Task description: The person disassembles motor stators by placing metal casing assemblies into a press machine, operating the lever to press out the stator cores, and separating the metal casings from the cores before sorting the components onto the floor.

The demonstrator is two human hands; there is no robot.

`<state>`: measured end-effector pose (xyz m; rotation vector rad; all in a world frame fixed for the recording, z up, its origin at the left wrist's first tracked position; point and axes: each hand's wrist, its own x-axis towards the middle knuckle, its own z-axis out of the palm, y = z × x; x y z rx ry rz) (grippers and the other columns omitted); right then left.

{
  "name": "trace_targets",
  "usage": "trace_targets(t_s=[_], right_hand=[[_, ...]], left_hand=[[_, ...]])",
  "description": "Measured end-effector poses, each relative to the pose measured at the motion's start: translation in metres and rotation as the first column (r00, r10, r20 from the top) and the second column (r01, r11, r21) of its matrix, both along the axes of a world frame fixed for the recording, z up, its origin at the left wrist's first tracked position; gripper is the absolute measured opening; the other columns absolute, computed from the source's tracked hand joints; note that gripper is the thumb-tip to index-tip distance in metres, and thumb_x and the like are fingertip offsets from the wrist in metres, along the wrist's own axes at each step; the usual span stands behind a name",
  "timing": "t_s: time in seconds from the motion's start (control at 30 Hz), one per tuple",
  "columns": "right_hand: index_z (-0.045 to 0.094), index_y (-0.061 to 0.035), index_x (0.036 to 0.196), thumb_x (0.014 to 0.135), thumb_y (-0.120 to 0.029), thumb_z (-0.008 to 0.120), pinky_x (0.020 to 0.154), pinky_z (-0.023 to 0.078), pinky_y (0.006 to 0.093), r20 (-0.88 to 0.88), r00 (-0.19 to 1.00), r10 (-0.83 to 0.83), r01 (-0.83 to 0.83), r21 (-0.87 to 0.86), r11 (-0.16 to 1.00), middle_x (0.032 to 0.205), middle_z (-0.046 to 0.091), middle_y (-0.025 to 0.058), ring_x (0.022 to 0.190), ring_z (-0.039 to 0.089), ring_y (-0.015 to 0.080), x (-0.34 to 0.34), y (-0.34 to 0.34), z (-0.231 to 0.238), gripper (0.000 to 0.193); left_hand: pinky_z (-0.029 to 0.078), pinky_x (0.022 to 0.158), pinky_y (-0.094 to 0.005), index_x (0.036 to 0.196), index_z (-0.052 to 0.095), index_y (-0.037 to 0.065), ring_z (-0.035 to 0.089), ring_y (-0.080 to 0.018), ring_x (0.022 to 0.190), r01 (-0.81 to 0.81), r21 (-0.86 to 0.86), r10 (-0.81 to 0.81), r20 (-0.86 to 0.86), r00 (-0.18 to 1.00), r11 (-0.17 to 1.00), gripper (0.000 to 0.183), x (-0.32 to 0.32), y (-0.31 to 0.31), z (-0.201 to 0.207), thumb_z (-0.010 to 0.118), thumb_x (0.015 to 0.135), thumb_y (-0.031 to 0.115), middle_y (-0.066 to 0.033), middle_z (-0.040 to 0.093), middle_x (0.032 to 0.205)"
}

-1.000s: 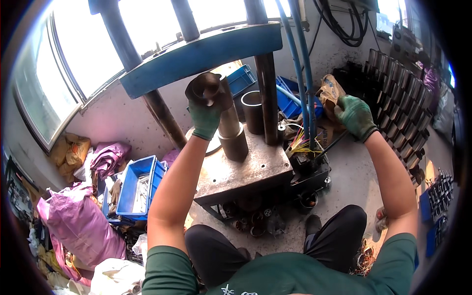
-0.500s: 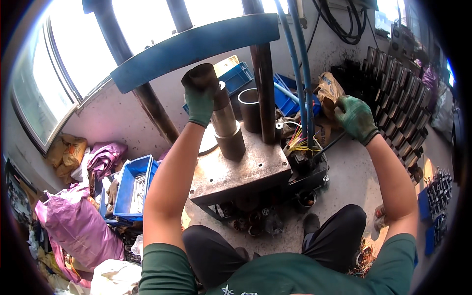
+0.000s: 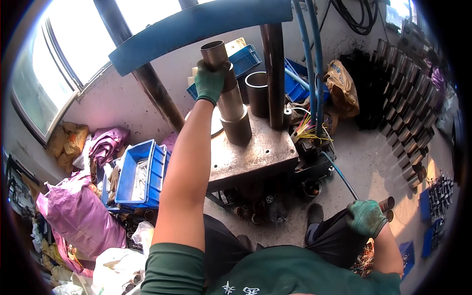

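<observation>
My left hand (image 3: 210, 81), in a green work glove, is closed around a short dark metal tube (image 3: 213, 53), its open end facing up. The tube is held against or just beside the top of a stepped metal cylinder (image 3: 231, 105); my fingers hide where they meet. That cylinder stands upright on the steel table (image 3: 241, 160) of a press, under its blue crossbeam (image 3: 206, 34). Low at the right, my gloved right hand (image 3: 366, 219) is closed at the end of a long lever (image 3: 340, 174) running down from the machine's side.
A wider dark tube (image 3: 256, 96) stands behind the cylinder, near a steel column (image 3: 273, 76). Loose coloured wires (image 3: 312, 130) hang at the machine's right. Metal tubes (image 3: 405, 108) are stacked far right. At left are a blue crate (image 3: 135, 174) and a pink sack (image 3: 81, 216).
My right hand has swung the lever down and toward me, from beside the machine to near my knee. The tube in my left hand has gone from tilted to more upright.
</observation>
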<state>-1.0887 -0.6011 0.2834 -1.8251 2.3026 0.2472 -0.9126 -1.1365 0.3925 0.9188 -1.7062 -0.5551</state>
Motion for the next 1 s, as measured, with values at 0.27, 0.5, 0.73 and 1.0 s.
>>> trace_targets(t_s=[0.27, 0.5, 0.73, 1.0], right_hand=[[0.069, -0.0053, 0.083, 0.089, -0.031, 0.066, 0.072, 0.057, 0.0509, 0.024, 0.995, -0.095, 0.098, -0.245, 0.964, 0.082, 0.069, 0.0179, 0.076, 0.070, 0.0407, 0.004, 0.016, -0.011, 0.027], [0.067, -0.0070, 0.084, 0.091, -0.031, 0.063, 0.071, 0.056, 0.0510, 0.092, 0.995, -0.046, 0.073, -0.312, 0.947, 0.083, 0.070, 0.0152, 0.078, 0.071, 0.0391, -0.015, -0.004, 0.005, 0.025], [0.069, -0.0076, 0.088, 0.091, -0.032, 0.064, 0.074, 0.057, 0.0489, 0.151, 0.978, -0.142, 0.181, -0.291, 0.940, 0.086, 0.071, 0.0161, 0.081, 0.071, 0.0386, -0.013, 0.010, 0.001, 0.025], [0.067, -0.0044, 0.082, 0.087, -0.028, 0.071, 0.069, 0.054, 0.0494, 0.038, 0.991, -0.129, 0.135, -0.299, 0.945, 0.080, 0.067, 0.0179, 0.076, 0.069, 0.0403, 0.000, 0.017, -0.019, 0.024]], left_hand=[[0.058, 0.090, -0.0448, 0.122, 0.061, -0.001, 0.074, -0.0386, 0.100, -0.028, -0.075, 0.026, -0.024, 0.999, 0.997, 0.073, -0.017, -0.014, -0.014, 0.087, 0.078, 0.052, -0.0237, 0.076, 0.106], [0.056, 0.100, -0.0433, 0.129, 0.067, 0.001, 0.073, -0.0371, 0.110, -0.123, -0.169, 0.135, 0.061, 0.989, 0.978, 0.088, 0.013, -0.114, -0.028, 0.081, 0.077, 0.071, -0.0206, 0.076, 0.120], [0.055, 0.103, -0.0430, 0.134, 0.065, 0.003, 0.071, -0.0361, 0.114, -0.042, -0.156, 0.035, -0.047, 0.998, 0.987, 0.097, -0.017, -0.086, -0.039, 0.075, 0.076, 0.080, -0.0188, 0.073, 0.129], [0.057, 0.083, -0.0479, 0.109, 0.065, 0.004, 0.074, -0.0399, 0.094, -0.185, -0.219, 0.189, -0.004, 0.982, 0.958, 0.074, -0.005, -0.073, -0.042, 0.084, 0.074, 0.067, -0.0208, 0.076, 0.099]])
